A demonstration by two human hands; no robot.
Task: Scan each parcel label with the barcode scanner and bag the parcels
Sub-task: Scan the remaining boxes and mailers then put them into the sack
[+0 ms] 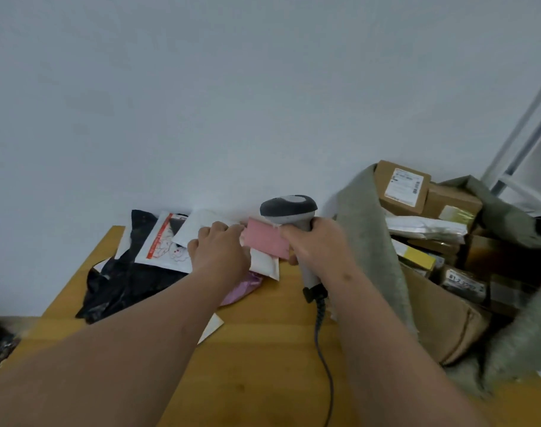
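**Scanner over the pink parcel**

The flat pink parcel (267, 240) lies on a heap of soft mailers at the wooden table's (263, 349) far edge. Your right hand (317, 245) grips the grey barcode scanner (289, 209) — its head just above the parcel. Your left hand (219, 249) rests on the mailers, fingers bent, touching the pink edge.

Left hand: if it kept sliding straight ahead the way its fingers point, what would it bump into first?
Probably the white parcel lying just past the left hand's fingertips, and behind that the wall. The fingers may already touch the parcel; depth is hard to judge from this one view.
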